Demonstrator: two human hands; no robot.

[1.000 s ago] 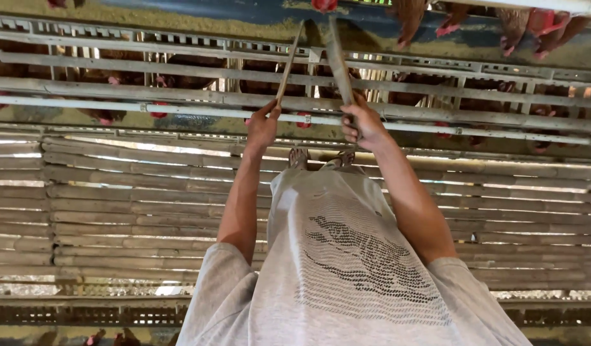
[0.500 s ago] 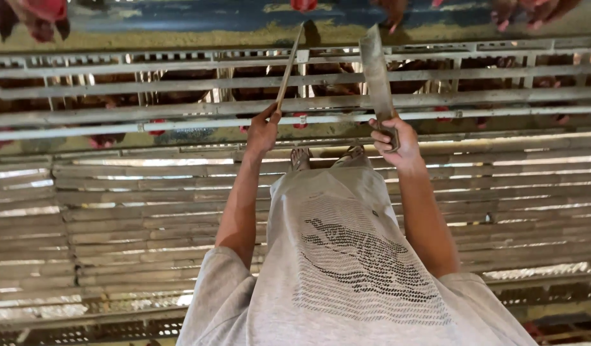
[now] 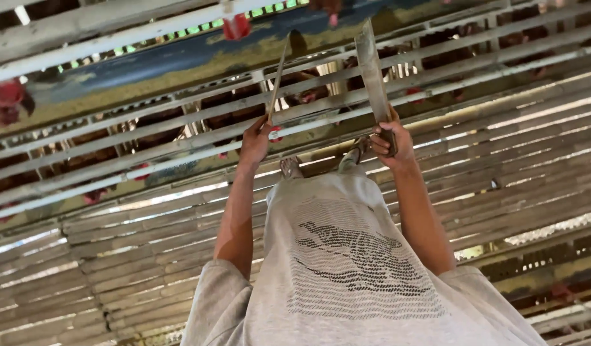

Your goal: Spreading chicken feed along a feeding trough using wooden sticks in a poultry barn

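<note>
While the left hand gripped a thin stick, fingers wrapped around its lower end, the right hand clenched the handle of a flat, broad blade. Both tools pointed toward the feed trough along the chicken cages, above the slatted bamboo floor.

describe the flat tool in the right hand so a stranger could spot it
Start at the long feed trough along the cage row. The right hand holds a flat, broad grey blade reaching to its rim. The left hand holds a much thinner stick.
</note>
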